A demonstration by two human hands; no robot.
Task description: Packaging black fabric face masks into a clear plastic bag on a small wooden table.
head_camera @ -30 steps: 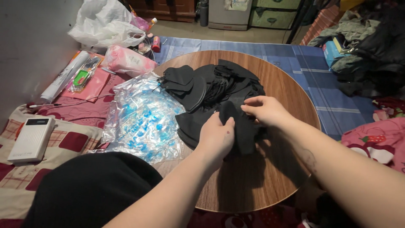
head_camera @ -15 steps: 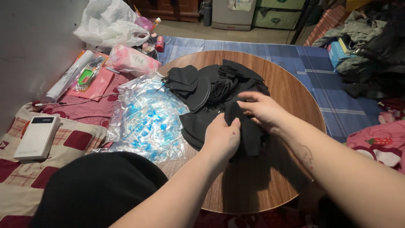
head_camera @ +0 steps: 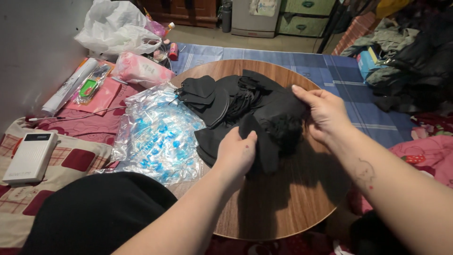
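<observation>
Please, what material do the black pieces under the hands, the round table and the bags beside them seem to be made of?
Black pieces: probably soft matte fabric; they fold and crease limply under the left hand and right hand.
Round table: wood or wood-look laminate, smooth, with visible grain lines.
Clear bags: thin glossy plastic film; transparent, crinkled, with bright glints and blue print.

Round wooden table, blue checked mat, grey wall, green drawers

Our hands draw apart
Our right hand has shifted rightward along the black mask pile; our left hand has slid slightly lower.
</observation>
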